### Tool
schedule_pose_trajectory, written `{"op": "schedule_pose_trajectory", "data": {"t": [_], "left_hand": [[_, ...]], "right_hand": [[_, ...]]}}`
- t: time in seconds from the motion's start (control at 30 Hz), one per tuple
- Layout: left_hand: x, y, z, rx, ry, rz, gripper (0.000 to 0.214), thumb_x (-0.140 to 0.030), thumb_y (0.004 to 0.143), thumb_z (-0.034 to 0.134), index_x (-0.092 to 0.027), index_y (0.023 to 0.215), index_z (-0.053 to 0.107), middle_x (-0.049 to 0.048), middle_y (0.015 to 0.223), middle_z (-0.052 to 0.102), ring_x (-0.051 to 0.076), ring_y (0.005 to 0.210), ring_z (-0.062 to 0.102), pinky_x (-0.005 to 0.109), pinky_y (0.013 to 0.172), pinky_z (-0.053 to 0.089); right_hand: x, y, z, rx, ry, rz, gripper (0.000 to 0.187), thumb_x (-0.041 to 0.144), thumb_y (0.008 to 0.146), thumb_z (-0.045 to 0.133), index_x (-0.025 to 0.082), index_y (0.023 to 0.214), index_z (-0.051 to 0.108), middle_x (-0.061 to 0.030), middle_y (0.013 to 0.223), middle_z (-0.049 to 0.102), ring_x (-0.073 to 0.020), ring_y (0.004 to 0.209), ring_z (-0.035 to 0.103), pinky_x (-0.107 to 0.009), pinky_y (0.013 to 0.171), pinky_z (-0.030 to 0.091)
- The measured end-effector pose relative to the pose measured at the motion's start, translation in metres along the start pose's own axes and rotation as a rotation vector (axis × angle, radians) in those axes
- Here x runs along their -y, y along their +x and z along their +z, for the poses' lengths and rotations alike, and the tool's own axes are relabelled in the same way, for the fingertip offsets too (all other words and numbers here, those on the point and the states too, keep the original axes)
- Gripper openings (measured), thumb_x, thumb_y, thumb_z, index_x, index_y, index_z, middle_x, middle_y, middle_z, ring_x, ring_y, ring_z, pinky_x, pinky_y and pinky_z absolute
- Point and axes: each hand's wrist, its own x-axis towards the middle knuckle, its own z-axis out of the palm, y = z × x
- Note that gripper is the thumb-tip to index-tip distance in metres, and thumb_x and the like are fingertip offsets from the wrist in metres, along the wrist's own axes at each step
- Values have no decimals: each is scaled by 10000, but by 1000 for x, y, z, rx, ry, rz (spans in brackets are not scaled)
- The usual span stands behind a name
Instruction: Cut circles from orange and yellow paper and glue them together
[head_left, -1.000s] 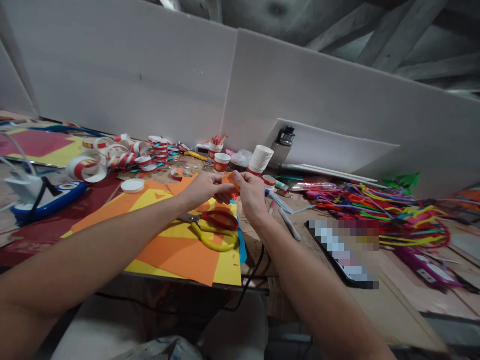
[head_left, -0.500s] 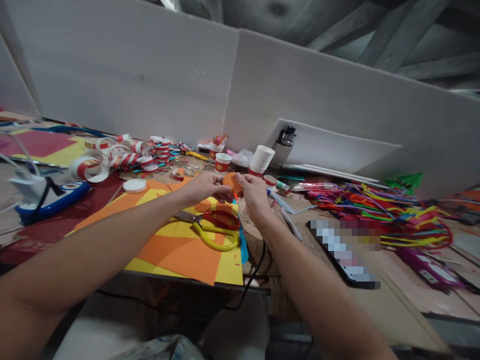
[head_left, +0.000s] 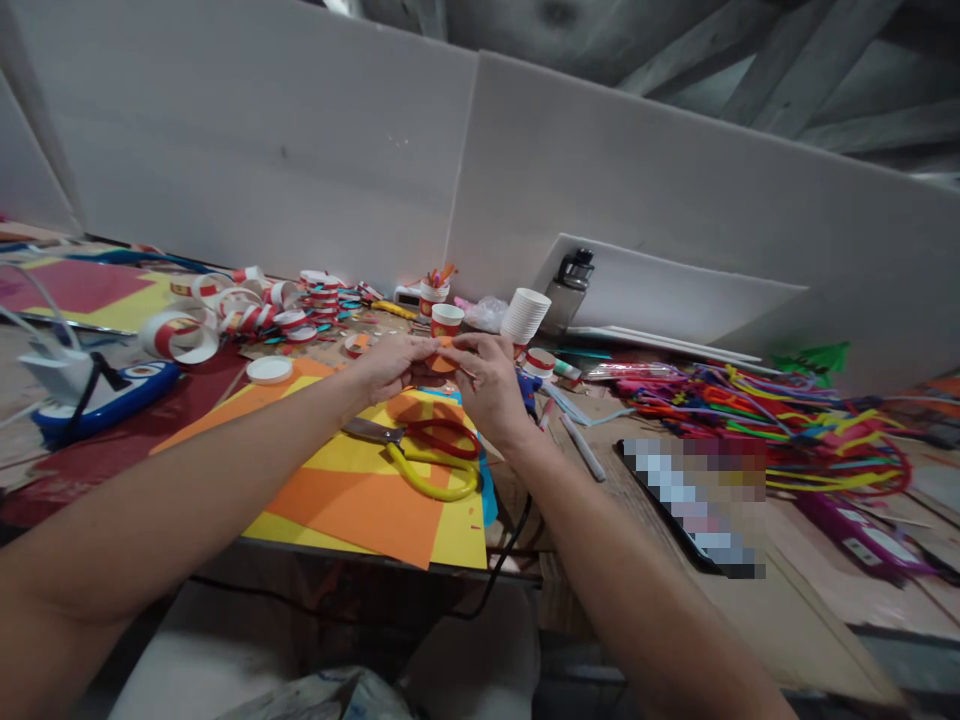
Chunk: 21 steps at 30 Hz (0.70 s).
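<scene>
A small orange paper piece (head_left: 442, 358), seemingly rounded, is held up between both hands above the worktable. My left hand (head_left: 397, 366) pinches its left side, and the fingers of my right hand (head_left: 487, 385) close on its right side. Below them lie scissors (head_left: 431, 465) with one red and one yellow handle. They rest on orange paper sheets (head_left: 360, 510) and yellow paper (head_left: 461, 530). A blue glue gun (head_left: 529, 386) shows partly behind my right hand. Fingers hide much of the orange piece.
Stacked white cups (head_left: 526, 315) and a dark bottle (head_left: 568, 290) stand at the back. Cut cup rings (head_left: 247, 305) pile up at the left. Colourful pipe cleaners (head_left: 780, 425), a phone (head_left: 690, 508) and a marker (head_left: 582, 446) lie at the right. A black cable (head_left: 514, 550) crosses the front edge.
Both hands have moved slightly left and a little up with the orange paper piece. My right fingers now reach further over it, and more of the blue glue gun shows.
</scene>
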Motion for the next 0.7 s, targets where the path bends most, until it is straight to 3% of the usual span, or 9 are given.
{"op": "schedule_pose_trajectory", "data": {"t": [0.1,0.23,0.37,0.47,0.57,0.7], "left_hand": [[2,2,0,-76,36,97,121,-212,861,699,-97,826,696,72,724,731,155,628,704,266,626,595],[5,2,0,-43,149,199,218,-297,799,771,-92,821,702,71,724,731,159,610,696,261,593,583],[8,0,2,24,256,283,357,-412,707,840,-92,784,704,51,686,708,166,612,689,289,627,592],[10,-2,3,84,220,252,444,-494,676,845,-93,800,701,59,695,706,177,635,697,314,652,594],[10,-2,2,123,213,206,478,-501,650,861,-88,840,710,83,743,729,187,669,713,325,694,592],[7,-4,2,71,313,246,464,-495,649,860,-91,828,720,96,779,747,192,686,712,351,727,595]], "right_hand": [[-4,2,2,-96,150,204,378,155,860,532,186,1209,673,-116,1204,660,-237,1108,574,-409,970,467],[-5,4,4,-81,408,499,326,439,834,632,162,1007,647,-87,974,698,-189,844,623,-326,765,514],[3,4,3,-30,439,541,272,437,755,699,175,809,646,-32,774,676,-155,707,581,-278,651,466],[8,4,-1,-55,451,585,250,416,744,687,175,704,636,-10,671,636,-136,637,536,-269,612,432],[8,5,-2,-57,518,646,250,414,729,683,177,676,622,-1,645,621,-128,617,527,-269,616,428],[6,5,1,-64,547,627,250,416,732,677,175,698,617,6,666,615,-121,631,517,-264,626,425]]}}
